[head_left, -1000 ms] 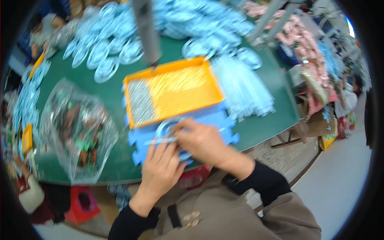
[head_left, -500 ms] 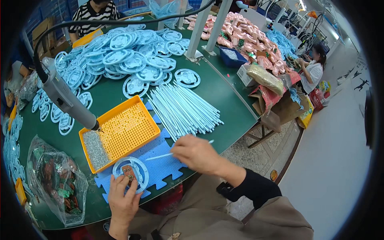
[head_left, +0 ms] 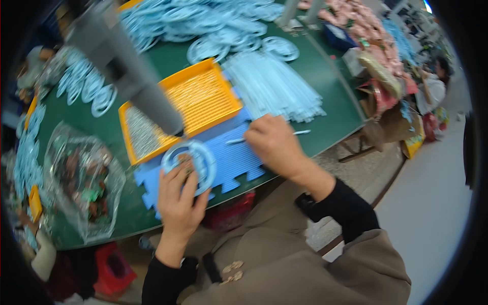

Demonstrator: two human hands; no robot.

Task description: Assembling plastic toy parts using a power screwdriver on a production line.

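Note:
My left hand (head_left: 179, 201) holds a round light-blue plastic wheel-shaped part (head_left: 207, 168), its fingers over a small brown circuit board (head_left: 186, 161) in the middle. The wheel lies on a blue foam mat (head_left: 234, 158). In my right hand (head_left: 274, 145) a thin light-blue rod (head_left: 303, 132) is pinched, sticking out on both sides of the fingers. A grey electric screwdriver (head_left: 134, 76) hangs at the left, its tip appearing just above the wheel's far edge. Motion blur hides the fine detail of the board.
Behind the wheel stands a yellow tray (head_left: 233, 111) with silver screws (head_left: 141, 133). A bundle of light-blue rods (head_left: 274, 84) lies beyond my right hand. Piled wheels (head_left: 203, 25) fill the back. At left is a clear bag (head_left: 86, 183) of circuit boards. Other people sit around.
The view has shifted, so the table sits higher and further left. The screwdriver looks larger, its tip now near the wheel. Both hands keep their hold on wheel and rod.

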